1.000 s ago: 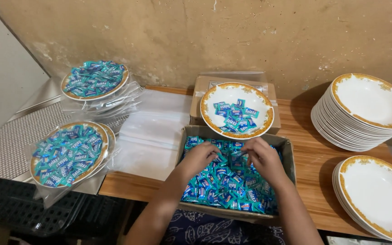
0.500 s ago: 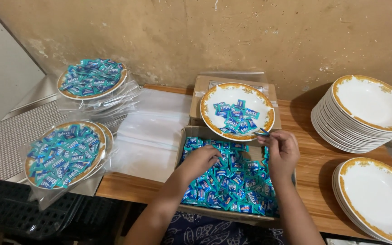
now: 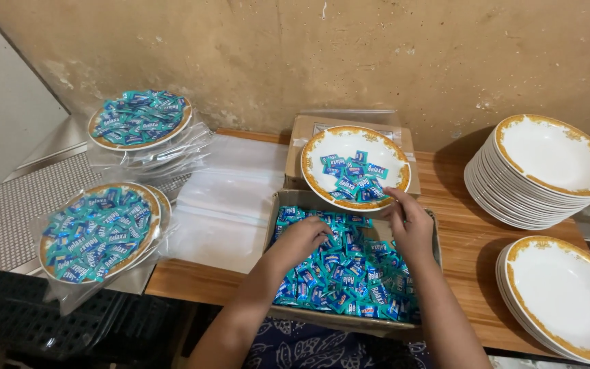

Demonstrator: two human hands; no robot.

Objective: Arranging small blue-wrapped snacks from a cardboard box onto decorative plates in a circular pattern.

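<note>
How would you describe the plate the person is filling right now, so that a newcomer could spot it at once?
Find the open cardboard box of blue sweets at the table's near edge. The plate rests just behind it, by the right hand. Alone among the gold-rimmed plates, it is unwrapped and only partly covered with sweets.

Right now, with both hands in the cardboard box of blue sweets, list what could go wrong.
1. The gold-rimmed white plate with sweets sits across the edges of two boxes; the right hand working at its rim could tip it.
2. The left hand digs into the cardboard box of blue wrapped sweets; sweets may spill over its low wall.
3. The tall stack of empty gold-rimmed plates stands near the right elbow and might be knocked.
</note>
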